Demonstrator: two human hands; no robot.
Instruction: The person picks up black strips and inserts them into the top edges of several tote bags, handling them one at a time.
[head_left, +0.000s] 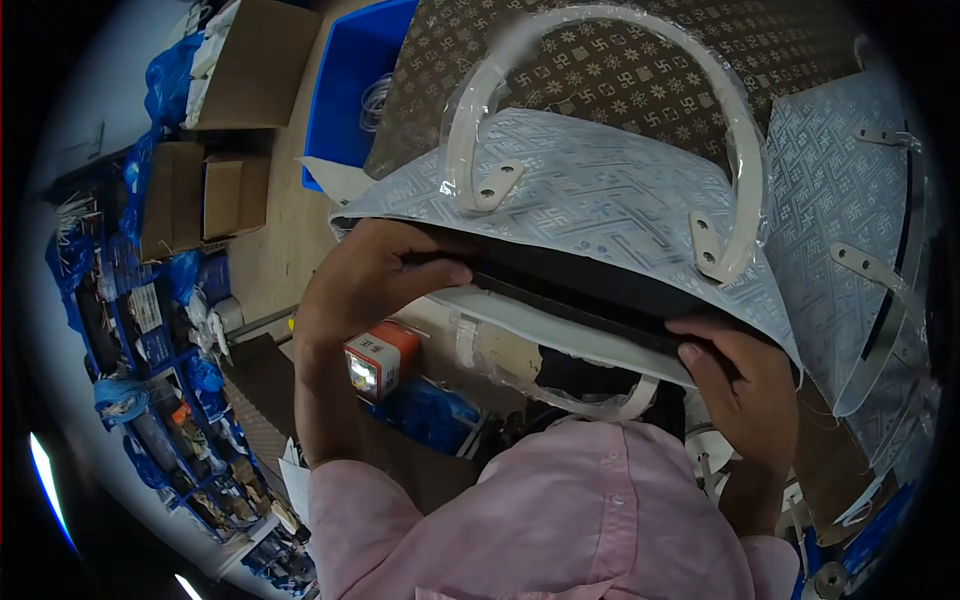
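A pale silver-blue patterned handbag lies in front of me with its mouth towards my body. Its far white handle, wrapped in clear plastic, arches up and is fixed by riveted tabs. The near handle hangs down by my shirt. My left hand is closed at the left end of the mouth, its fingertips tucked inside at the dark inner edge. At the right end, my right hand pinches the same edge between thumb and fingers. The inside looks black, and some fingertips are hidden in it.
More patterned bag pieces with white tabs rest at the right. Brown patterned material covers the surface behind. A blue bin, cardboard boxes, an orange box and crowded shelves stand to the left.
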